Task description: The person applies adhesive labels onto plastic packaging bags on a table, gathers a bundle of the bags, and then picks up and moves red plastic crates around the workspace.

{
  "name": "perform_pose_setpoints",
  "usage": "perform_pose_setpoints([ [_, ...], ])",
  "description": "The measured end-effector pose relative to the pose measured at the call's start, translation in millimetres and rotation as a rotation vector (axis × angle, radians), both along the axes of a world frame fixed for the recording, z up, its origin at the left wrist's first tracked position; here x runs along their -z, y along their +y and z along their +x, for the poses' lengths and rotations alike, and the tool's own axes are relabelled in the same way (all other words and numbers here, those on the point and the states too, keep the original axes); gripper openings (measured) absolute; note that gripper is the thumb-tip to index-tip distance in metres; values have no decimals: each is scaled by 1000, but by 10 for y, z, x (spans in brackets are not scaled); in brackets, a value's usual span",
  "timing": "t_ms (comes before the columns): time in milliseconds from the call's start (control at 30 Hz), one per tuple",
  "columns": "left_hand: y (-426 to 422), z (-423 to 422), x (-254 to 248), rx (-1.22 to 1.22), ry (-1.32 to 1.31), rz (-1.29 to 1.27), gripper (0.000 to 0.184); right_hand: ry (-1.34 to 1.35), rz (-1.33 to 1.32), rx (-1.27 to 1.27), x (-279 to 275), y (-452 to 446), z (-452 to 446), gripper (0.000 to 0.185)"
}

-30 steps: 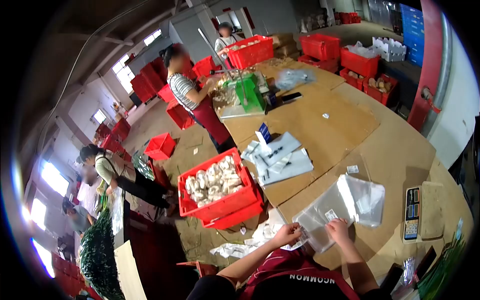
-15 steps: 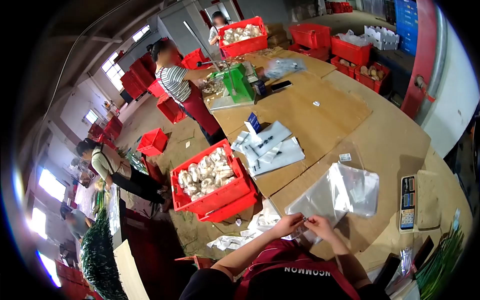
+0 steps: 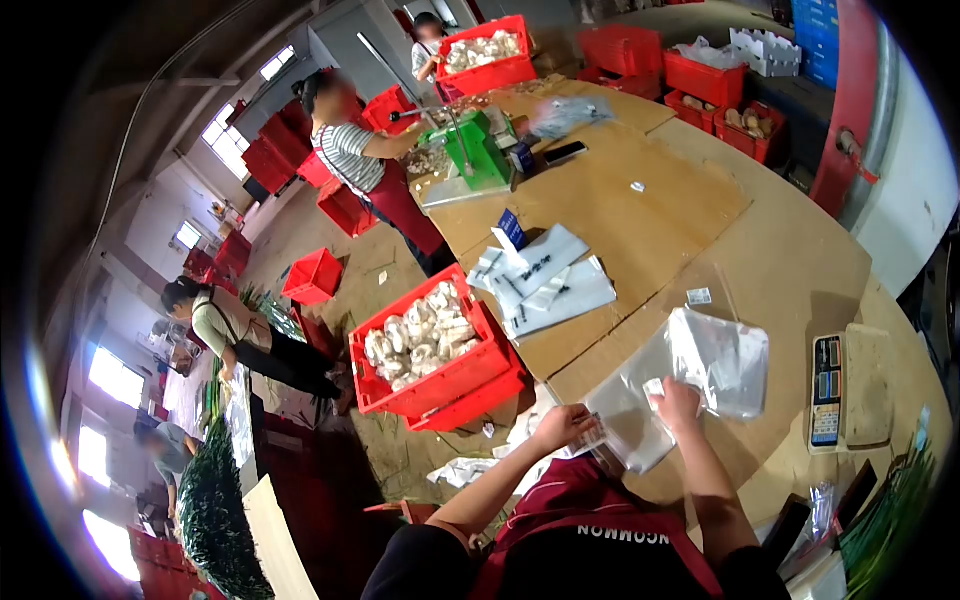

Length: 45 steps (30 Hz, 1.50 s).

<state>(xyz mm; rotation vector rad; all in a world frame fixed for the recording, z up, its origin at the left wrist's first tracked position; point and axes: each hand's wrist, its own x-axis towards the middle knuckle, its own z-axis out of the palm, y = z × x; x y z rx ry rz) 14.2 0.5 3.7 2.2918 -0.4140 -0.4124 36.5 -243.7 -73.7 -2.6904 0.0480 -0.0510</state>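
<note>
Near the table's front edge, my left hand (image 3: 563, 428) is closed on a small clear-and-white strip (image 3: 593, 431), perhaps a strip of labels; its details are blurred. My right hand (image 3: 677, 403) is over the clear plastic bags (image 3: 735, 365), its fingers closed on a small white label (image 3: 654, 389). Whether the label touches the plastic I cannot tell. The bags lie spread on the cardboard-covered table (image 3: 640, 240). Another small printed label (image 3: 699, 296) lies just beyond them.
Left of the table stands a red crate (image 3: 440, 385) of pale, wrapped mushroom-like produce. Printed bags (image 3: 560, 290) lie farther up the table, below a green scale (image 3: 475, 150). A digital scale (image 3: 827, 390) is on the right, near green stalks (image 3: 885, 520). Several people work beyond.
My hands have moved apart. The right one has gone up and right over the plastic bags with a white label; the left has shifted slightly left. The camera view has shifted a little.
</note>
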Motion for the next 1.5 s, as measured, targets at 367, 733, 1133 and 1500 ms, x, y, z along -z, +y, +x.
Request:
perform_pose_setpoints([
  [367, 3, -130, 80, 30, 352, -420, 22, -439, 115, -385, 243, 47, -406, 20],
  [733, 191, -210, 461, -289, 244, -433, 19, -621, 1163, 507, 273, -1008, -269, 13],
  [1133, -179, -223, 77, 83, 181, -250, 15, 431, 1277, -228, -201, 497, -730, 15],
  [1500, 5, -152, 13, -32, 25, -18, 24, 367, 618, -82, -92, 184, -121, 21],
])
